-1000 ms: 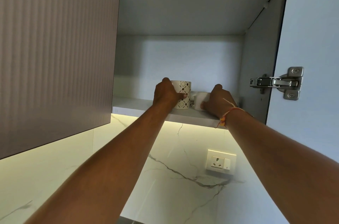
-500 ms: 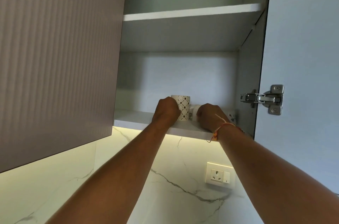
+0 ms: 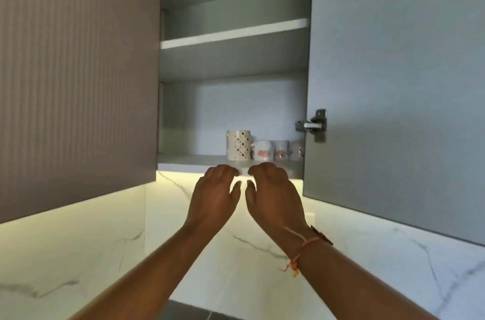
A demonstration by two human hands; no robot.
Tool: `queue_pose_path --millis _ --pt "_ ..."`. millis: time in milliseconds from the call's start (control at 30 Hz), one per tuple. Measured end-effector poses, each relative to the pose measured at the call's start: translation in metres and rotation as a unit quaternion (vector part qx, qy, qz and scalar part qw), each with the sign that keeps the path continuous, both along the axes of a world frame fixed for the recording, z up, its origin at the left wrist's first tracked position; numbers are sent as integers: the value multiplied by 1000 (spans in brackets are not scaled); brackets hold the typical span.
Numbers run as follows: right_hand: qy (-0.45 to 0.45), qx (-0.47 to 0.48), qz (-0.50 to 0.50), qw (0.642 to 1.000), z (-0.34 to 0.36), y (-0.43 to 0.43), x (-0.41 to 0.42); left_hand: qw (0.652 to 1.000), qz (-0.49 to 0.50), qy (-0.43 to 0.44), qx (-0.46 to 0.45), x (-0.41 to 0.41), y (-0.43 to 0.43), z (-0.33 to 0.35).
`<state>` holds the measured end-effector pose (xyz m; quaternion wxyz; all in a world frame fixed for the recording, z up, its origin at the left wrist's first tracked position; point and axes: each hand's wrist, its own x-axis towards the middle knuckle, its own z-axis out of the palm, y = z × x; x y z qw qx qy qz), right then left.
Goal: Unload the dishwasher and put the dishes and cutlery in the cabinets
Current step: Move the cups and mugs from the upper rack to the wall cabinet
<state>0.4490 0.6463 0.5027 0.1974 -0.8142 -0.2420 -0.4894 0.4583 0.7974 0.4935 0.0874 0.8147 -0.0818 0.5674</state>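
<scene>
Head cam is looking up into an open wall cabinet (image 3: 233,110). Both hands are empty: left hand (image 3: 214,195) and right hand (image 3: 274,195) hover side by side just below the front edge of the bottom shelf (image 3: 189,161), fingers loosely curled and spread, gripping nothing. On that shelf sits a tall patterned mug (image 3: 238,145), upright, and right beside it on its right a row of shorter floral cups (image 3: 273,150), kinda blurry so can't make out the prints. Upper shelf (image 3: 233,33) has nothing on it. An orange thread bracelet (image 3: 301,249) is on the right wrist. Open door (image 3: 393,83) on the right with a metal hinge (image 3: 313,125), marble backsplash (image 3: 78,241) glowing underneath.
</scene>
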Motion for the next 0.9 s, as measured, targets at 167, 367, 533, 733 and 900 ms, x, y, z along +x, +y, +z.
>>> queue_pose_path --millis 167,367,533,733,900 --pt "50 -19 -25 998 -72 -52 -31 995 -12 54 83 -45 -27 -75" --pt "229 -39 -86 969 -158 -160 -111 973 -110 194 56 -108 -129 -162" --pt "305 -14 -180 935 -216 -277 -217 934 -210 272 97 -170 -252 -217" --pt "438 16 -320 840 -311 -405 -388 840 -353 386 142 -285 -395 -314" --pt "547 112 -393 731 -383 -470 -525 707 -436 531 167 -391 -471 -387"
